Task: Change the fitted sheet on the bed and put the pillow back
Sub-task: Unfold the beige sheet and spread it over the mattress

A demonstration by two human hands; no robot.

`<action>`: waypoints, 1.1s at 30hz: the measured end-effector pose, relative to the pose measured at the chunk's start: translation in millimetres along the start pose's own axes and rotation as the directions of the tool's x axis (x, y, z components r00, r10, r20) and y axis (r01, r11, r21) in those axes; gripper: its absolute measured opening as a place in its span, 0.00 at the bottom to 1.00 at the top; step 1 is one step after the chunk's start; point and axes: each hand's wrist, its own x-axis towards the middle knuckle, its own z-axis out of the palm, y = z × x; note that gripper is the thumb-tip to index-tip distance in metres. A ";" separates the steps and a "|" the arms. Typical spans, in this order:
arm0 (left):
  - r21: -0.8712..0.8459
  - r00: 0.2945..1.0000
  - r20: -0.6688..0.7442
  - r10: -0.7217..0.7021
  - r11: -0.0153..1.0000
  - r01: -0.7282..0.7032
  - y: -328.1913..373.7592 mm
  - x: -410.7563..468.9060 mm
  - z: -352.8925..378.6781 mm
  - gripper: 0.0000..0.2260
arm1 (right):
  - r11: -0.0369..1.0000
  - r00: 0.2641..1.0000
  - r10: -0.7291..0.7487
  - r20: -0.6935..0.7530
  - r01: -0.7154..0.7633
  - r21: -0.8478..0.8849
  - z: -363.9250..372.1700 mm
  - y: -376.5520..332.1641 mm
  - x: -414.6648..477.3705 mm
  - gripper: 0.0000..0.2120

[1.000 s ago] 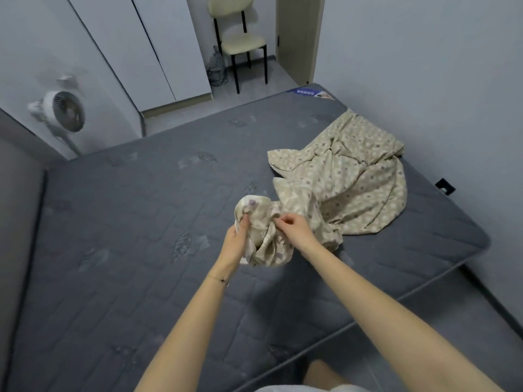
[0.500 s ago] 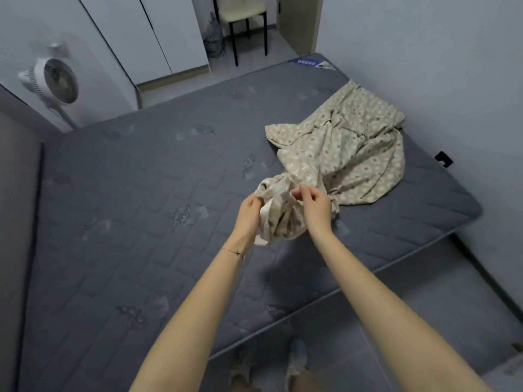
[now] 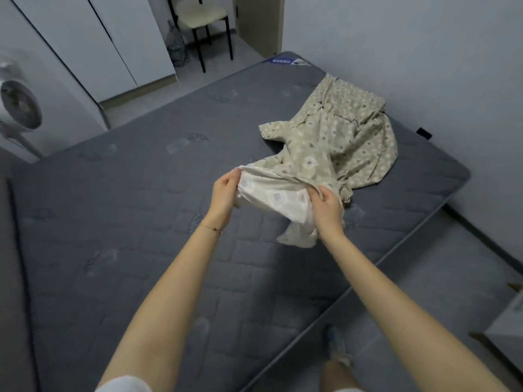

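The fitted sheet (image 3: pixel 343 142), beige with a pale diamond print, lies bunched along the right edge of the grey quilted mattress (image 3: pixel 127 222), by the wall. One end runs out toward us and is lifted off the surface, inward from the near right corner.

We hold that end by its edge. Our left hand (image 3: pixel 223 195) pinches the fabric between thumb and curled fingers, and our right hand (image 3: pixel 328 212) does the same close by. A short span is stretched between the two grips, showing its paler underside, and a loose flap hangs below the right hand.

We judge the cloth light, soft and thoroughly limp. It will sag and fold wherever we do not support it, and it cannot break. It looks matte rather than slippery, so a pinch should keep it. The best hold, we think, is along the hem, working hand over hand to a gathered corner pocket. We cannot tell whether this end is one.

Beyond the mattress's far edge stand a chair (image 3: pixel 203 15) and white wardrobe doors (image 3: pixel 113 38). A fan (image 3: pixel 19 108) sits past the far left corner.
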 end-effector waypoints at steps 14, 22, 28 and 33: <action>0.911 0.928 0.162 0.335 0.311 -0.272 0.3 -16.7 -463.8 0.17 | 0.987 0.833 0.161 0.530 -0.130 -0.095 306.9 -30.4 -172.1 0.10; 0.989 0.988 -0.054 0.144 0.143 0.034 -102.4 -78.1 -572.4 0.14 | 0.938 0.633 0.317 0.706 -0.101 -0.330 406.8 9.2 -232.1 0.10; 0.664 0.952 -0.295 -0.087 0.698 0.270 -188.1 -159.0 -508.2 0.13 | 0.848 0.542 0.349 0.764 0.164 -0.503 436.6 64.9 -247.7 0.11; -0.112 0.739 -0.412 -0.533 0.834 0.540 -245.0 -196.9 -430.9 0.16 | 0.876 0.433 0.403 0.806 0.074 -0.477 448.9 100.3 -247.9 0.14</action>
